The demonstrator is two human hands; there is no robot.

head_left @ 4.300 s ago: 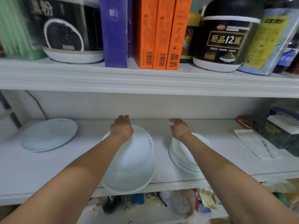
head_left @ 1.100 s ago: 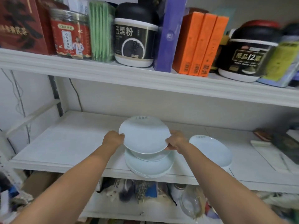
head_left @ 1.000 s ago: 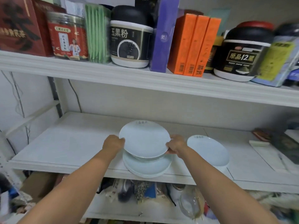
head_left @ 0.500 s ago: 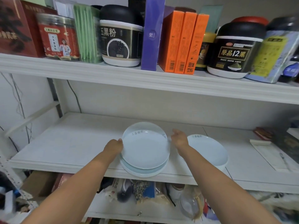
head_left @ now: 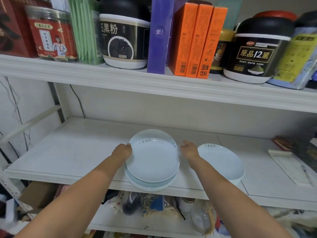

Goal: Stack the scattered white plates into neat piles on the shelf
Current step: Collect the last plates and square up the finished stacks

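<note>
A pile of several white plates (head_left: pixel 152 162) sits near the front edge of the middle shelf (head_left: pixel 72 152). Another plate shows behind its top plate, its rim (head_left: pixel 151 133) sticking out at the back. My left hand (head_left: pixel 122 152) touches the left rim of the top plate, fingers curled against it. My right hand (head_left: pixel 188 149) is just right of the pile, fingers relaxed, apart from the rim. A second white pile (head_left: pixel 221 162) stands to the right of my right hand.
The upper shelf board (head_left: pixel 154 83) hangs low over the plates and carries jars and boxes. Papers (head_left: pixel 289 165) and a dark box (head_left: pixel 307 152) lie at the right end of the middle shelf. Clutter fills the lower shelf.
The plate held by both hands came down onto the left pile. My right hand has let go and moved slightly off its rim. My left hand stays at the left rim.
</note>
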